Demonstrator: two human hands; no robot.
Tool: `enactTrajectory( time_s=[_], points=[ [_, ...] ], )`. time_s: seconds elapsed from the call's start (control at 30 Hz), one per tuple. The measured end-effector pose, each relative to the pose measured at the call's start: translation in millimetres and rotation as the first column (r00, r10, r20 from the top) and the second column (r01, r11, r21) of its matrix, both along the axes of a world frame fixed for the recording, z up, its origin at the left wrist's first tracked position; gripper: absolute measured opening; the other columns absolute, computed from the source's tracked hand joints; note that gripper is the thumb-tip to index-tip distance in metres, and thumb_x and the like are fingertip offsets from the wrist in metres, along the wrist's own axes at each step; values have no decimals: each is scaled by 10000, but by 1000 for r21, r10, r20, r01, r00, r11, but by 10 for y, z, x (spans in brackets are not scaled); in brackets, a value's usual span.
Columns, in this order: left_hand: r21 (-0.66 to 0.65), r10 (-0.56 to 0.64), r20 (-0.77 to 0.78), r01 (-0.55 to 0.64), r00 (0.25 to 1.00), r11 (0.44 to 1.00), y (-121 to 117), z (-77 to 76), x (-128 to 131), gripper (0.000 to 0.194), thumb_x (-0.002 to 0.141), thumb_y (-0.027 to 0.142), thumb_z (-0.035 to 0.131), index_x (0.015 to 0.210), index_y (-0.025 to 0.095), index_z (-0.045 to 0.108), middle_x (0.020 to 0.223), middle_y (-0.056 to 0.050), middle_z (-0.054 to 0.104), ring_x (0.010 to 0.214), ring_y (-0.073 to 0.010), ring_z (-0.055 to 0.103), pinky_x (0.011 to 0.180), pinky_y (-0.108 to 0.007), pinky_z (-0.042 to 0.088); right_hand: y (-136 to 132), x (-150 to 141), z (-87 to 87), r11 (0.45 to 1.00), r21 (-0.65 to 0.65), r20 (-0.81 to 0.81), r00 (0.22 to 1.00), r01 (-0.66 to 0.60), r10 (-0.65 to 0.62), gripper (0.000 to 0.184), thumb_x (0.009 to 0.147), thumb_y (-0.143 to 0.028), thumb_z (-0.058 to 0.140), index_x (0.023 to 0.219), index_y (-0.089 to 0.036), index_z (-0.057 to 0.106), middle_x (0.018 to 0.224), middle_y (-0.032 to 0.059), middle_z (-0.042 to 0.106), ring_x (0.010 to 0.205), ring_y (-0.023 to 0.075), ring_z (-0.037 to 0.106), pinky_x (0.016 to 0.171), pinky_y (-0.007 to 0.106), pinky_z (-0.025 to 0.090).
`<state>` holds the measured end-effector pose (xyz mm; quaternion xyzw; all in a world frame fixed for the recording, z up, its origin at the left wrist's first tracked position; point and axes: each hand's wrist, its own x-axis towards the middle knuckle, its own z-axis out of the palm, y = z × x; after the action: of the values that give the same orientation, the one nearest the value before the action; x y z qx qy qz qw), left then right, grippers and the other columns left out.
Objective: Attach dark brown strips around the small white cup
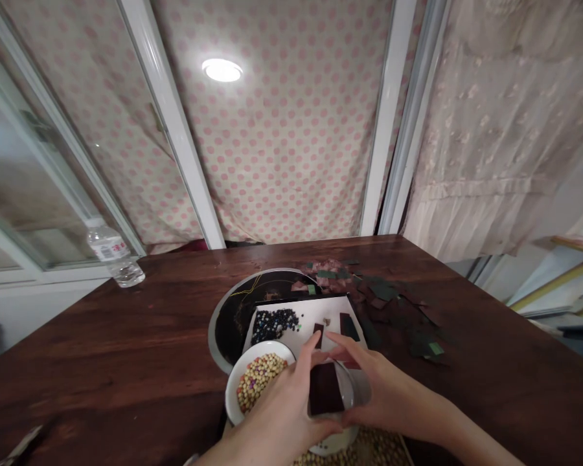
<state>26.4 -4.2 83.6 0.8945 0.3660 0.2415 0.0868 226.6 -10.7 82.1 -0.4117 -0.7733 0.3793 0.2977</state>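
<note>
Left hand (276, 411) and right hand (386, 388) curl their fingers (311, 346) firmly around a clear glass (357, 388) and a dark rectangular tile (324, 388), just beside a white bowl of soybeans (257, 382) on the wooden worktop (102, 330).

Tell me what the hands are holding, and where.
The left hand and right hand hold a clear cup by its sides; a dark piece covers its front.

On the table (102, 336), a bowl of beans (257, 382) sits before a tray (320, 317); a plastic bottle (111, 252) stands left, cut scraps (393, 298) lie behind right.
</note>
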Motion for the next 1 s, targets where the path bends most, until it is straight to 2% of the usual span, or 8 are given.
enactTrajectory(
  time_s=[0.1,0.13,0.33,0.47,0.6,0.7,0.83,1.0],
  points=[
    [-242,29,94,-5,995,970,10,-2,-6,946,651,306,677,1406,157,126,1156,-142,631,1022,-292,621,809,-411,545,-14,-13,18,1000,5,-1,1000,9,-9,920,557,-141,772,1348,-253,316,1188,69,565,1064,237,541,918,369,417],
    [-267,38,103,-9,994,964,15,-10,-9,926,648,310,676,1395,151,154,1156,-144,630,1032,-299,613,821,-427,535,-19,-18,23,1000,6,-7,1000,18,-17,874,566,-141,767,1325,-250,348,1177,63,572,1050,228,549,907,355,425],
    [-214,48,128,-20,991,977,37,-118,-27,862,652,259,641,1381,158,193,1095,-154,655,976,-298,640,774,-421,543,-36,-32,52,1000,15,-6,1000,22,-22,754,589,-113,737,1255,-259,415,1136,41,595,993,210,577,839,310,458],
    [-158,10,163,16,987,987,69,-214,-43,866,636,210,611,1381,169,172,1056,-136,674,943,-293,654,745,-411,545,-32,-26,24,997,-28,69,995,76,-74,752,568,-124,747,1239,-246,431,1156,52,586,1038,227,557,897,331,430],
    [-114,23,151,-6,988,993,95,-304,-65,839,616,201,604,1352,177,203,1065,-126,671,965,-286,642,767,-403,539,-19,-30,7,996,-52,56,996,77,-74,634,558,-98,737,1125,-237,492,1123,29,598,1026,206,560,902,303,422],
    [-136,46,142,-26,989,990,96,-318,-71,791,602,192,600,1315,182,257,1036,-119,679,940,-283,649,753,-400,543,-24,-36,36,994,-62,67,994,88,-83,555,554,-105,744,1049,-225,523,1070,21,617,992,201,573,859,287,435],
    [-213,83,118,-56,990,975,102,-316,-76,757,573,186,599,1271,196,305,1049,-112,671,965,-280,639,771,-398,540,-29,-38,72,994,-64,94,993,84,-78,554,547,-102,747,1043,-228,534,1037,13,630,968,201,581,822,278,437],
    [-252,42,110,-13,993,968,119,-310,-91,796,570,171,607,1296,195,282,1105,-104,650,1000,-260,625,823,-378,529,-1,-40,-3,997,-20,93,993,74,-71,528,537,-91,751,1006,-221,547,1018,10,629,948,196,582,795,269,438]
  ],
)
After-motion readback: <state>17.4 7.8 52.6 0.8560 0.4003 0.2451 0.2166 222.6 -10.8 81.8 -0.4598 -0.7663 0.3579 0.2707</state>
